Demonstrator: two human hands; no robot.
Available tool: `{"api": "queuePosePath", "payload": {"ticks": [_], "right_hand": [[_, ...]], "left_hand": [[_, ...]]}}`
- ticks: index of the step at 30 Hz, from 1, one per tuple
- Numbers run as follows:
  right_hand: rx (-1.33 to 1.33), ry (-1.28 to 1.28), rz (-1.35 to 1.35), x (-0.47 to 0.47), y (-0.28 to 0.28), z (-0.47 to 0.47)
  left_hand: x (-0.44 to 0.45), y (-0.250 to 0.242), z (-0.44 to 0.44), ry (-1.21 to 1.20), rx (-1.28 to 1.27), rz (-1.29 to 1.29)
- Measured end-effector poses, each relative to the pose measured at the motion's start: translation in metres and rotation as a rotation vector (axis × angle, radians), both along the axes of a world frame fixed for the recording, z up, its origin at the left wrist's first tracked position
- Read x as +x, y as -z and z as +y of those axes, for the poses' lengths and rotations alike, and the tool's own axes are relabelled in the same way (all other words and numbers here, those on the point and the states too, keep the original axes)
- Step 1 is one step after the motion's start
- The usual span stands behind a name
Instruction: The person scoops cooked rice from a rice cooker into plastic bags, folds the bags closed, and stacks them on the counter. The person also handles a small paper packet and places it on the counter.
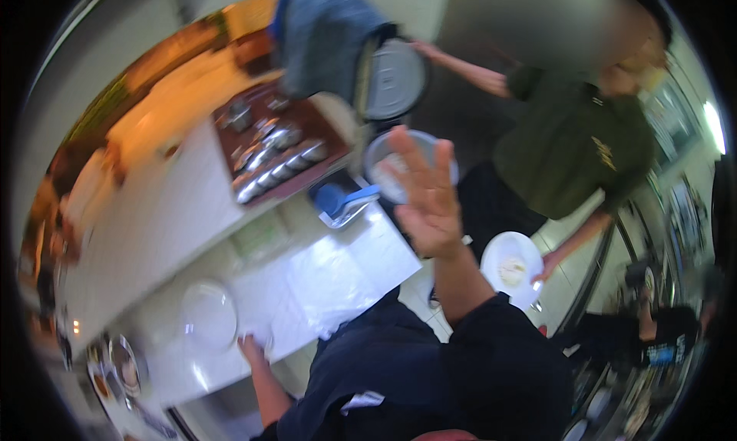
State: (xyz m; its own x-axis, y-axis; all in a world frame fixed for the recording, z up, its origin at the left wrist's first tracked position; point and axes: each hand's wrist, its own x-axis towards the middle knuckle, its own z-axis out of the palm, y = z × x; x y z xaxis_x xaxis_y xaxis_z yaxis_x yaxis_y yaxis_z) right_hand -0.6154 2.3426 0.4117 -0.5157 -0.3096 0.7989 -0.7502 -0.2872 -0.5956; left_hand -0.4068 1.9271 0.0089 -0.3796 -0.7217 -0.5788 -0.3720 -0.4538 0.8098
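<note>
My right hand (429, 202) is raised with its fingers spread and nothing in it. It hides part of a round white tub (435, 144) that has something white inside. On the left, my left hand (251, 348) is at the edge of the white counter (190, 377), beside a round white plate (210, 315). A small pale, blurred thing lies against its fingers; whether they hold it is unclear. Clear plastic wrap or bags (339, 274) cover part of the counter between my hands. Near the counter's far end are a blue cup-like container (329, 199) and a foil-like tray (344, 215).
A co-worker in a dark green shirt (570, 147) holds a white plate with food remains (511, 271) and touches a round grey lid (394, 79). A brown tray (339, 153) holds metal containers. Metal pans (128, 366) stand lower left. Another person (662, 337) is at the right.
</note>
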Motion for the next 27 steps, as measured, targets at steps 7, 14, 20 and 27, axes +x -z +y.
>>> {"api": "queuePosePath", "payload": {"ticks": [7,14,20,27], "right_hand": [[-0.051,-0.251,-0.117,0.01,0.036,-0.024],[0.05,-0.248,-0.335,0.0,0.091,-0.042],[0.206,-0.167,-0.655,-0.016,0.136,-0.043],[0.178,-0.213,-0.707,-0.059,0.144,-0.027]], "left_hand": [[-0.007,-0.028,0.059,0.218,-1.186,-0.067],[-0.034,-0.066,0.143,1.07,-1.043,0.115],[-0.07,-0.044,0.151,0.942,-0.998,-0.211],[-0.082,-0.035,0.137,0.87,-0.934,-0.243]]}}
